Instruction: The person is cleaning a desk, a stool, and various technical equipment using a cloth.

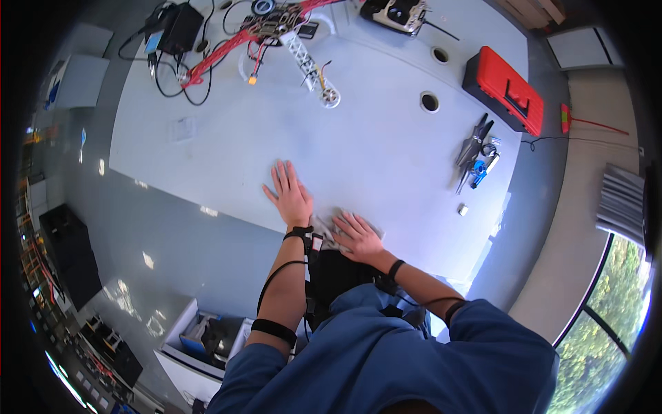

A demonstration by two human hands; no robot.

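A smooth, low-sheen lt.-grey desk (386, 152) bears a soft, crumpled grey cloth (324, 233) at its near edge. At the desk's far R, a semi-gloss red plastic toolbox (509, 90); at its far L, a matt blk. plastic box (179, 27) near a drone frame (221, 55) w/ hard plastic arms. Below the desk, glossy grey floor (193, 241); at its near side, a matt blue cloth shirt (386, 345).

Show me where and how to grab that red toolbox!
Probably by the black handle on the red toolbox. Reach down from above and curl your fingers around its bar: the handle is on the lid, which faces up, and its bar runs along the box's length.
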